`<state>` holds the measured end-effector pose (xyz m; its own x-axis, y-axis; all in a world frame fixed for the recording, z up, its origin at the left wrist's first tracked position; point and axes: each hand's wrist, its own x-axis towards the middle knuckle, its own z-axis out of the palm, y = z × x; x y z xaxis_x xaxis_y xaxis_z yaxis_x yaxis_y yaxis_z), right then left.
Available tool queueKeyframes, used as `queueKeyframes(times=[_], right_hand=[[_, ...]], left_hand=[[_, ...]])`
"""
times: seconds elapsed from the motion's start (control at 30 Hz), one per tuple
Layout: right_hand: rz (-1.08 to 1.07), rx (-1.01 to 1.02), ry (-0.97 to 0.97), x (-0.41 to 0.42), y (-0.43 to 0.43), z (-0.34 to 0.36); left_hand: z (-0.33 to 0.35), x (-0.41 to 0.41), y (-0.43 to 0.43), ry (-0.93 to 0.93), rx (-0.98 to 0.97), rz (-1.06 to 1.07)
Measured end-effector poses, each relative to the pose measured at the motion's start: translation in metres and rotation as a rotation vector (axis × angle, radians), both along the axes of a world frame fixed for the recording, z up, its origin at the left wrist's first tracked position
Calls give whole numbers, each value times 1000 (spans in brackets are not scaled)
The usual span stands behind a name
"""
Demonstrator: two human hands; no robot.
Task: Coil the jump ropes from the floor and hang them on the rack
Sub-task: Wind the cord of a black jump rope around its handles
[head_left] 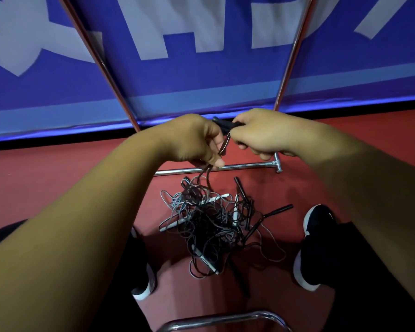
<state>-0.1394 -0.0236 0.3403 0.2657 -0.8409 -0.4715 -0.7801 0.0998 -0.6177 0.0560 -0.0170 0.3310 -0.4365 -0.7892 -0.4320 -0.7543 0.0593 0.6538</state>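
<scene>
1. Head view: our right grip point(261, 134) is clenched round black handles point(222, 123), whose ends stick out towards the left grip point(193, 141).
2. The left grip pinches the cord point(207, 174) just under the handles. Two strands drop from beneath it to the floor point(58, 178).
3. The pile point(211, 226) of jump ropes lies straight below both grips, between our shoes point(318, 226). Its dark and pale cords are looped through each other, and several loose handles poke out of it.
4. The rack point(240, 167) stands just beyond the grips. Its base bar passes under them, and its two uprights rise on either side against a blue banner point(201, 75). We see nothing hanging on the part in view.
5. We judge the step in hand to be drawing one rope free and starting its coil, so most of the task lies ahead.
6. To do it well:
   - We should hold the handles together in the right grip.
   - The left grip should slide down the strands, not tug.
   - We should lift slowly.
   - If the pile rises with the cord, we should stop and pick the crossing loose, since pulling would likely tighten the knots.
   - Then we should lay even loops into the right grip, so the coil hangs neatly.
</scene>
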Motion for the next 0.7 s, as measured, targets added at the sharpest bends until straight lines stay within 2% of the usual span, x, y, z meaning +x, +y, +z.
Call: queueKeyframes(times=[0.1,0.17,0.23,0.3,0.37,0.5,0.63,0.7], right_hand=[[-87,-59,-110,6,-2,-3],[-171,-71,-184,6,-5,-6],[-264,-22,-376,6,-7,-6],[-309,78,-603,5,-8,-3],[-334,117,-721,5,-8,0],[-476,117,-793,4,-13,3],[-556,120,-877,-5,-21,4],[-528,112,-864,-10,-24,6]], left_hand=[[-6,-5,1,51,-16,142],[-8,-11,2,8,-135,237],[-9,-14,2,-68,-343,335],[-9,-17,1,-2,-409,441],[-7,-19,1,146,-335,535],[7,-26,3,422,-149,594],[19,-13,2,627,115,357],[21,-6,2,609,110,237]])
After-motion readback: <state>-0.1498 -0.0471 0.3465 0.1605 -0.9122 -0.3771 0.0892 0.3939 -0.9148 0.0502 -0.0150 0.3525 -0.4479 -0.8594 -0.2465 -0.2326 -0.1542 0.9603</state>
